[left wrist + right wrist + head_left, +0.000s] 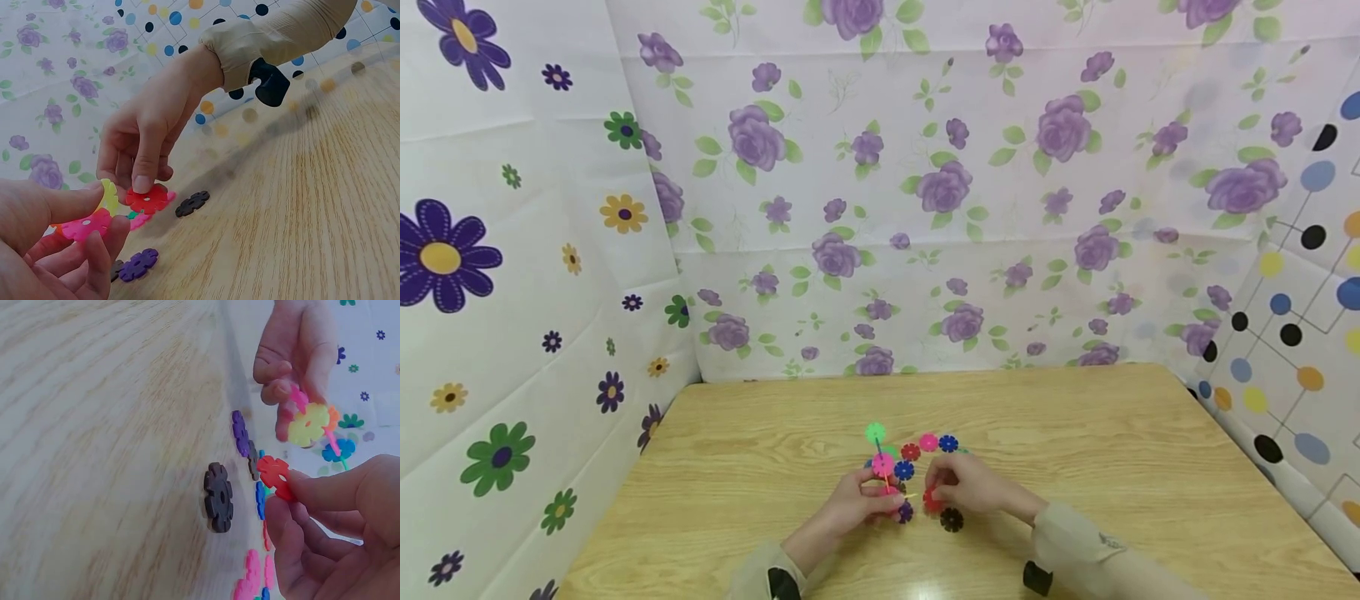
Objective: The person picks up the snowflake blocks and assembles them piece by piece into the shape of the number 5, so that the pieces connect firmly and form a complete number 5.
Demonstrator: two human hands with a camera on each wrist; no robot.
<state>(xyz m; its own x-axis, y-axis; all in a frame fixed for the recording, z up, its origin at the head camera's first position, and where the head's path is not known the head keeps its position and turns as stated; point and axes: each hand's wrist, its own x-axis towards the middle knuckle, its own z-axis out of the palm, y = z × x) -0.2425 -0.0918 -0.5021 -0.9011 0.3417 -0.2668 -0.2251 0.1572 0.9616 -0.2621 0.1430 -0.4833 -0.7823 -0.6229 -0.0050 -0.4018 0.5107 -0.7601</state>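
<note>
My left hand (852,503) grips an assembly of interlocking flower-shaped plastic discs. A pink disc (86,225) and a yellow disc (309,425) stick out by its fingertips. Above the fingers in the head view rise another pink disc (883,464) and a green disc (876,432). Between thumb and fingers, my right hand (972,483) pinches a red disc (275,475). That red disc is close to the yellow one, with a small gap in the right wrist view. Fingers hide part of the assembly.
Loose discs lie on the wooden table (760,433): a black disc (952,520) near my right hand, a purple disc (139,265) below my left hand. Farther back are blue (948,443), pink (928,442) and dark red (911,452) ones. Patterned cloth surrounds the table.
</note>
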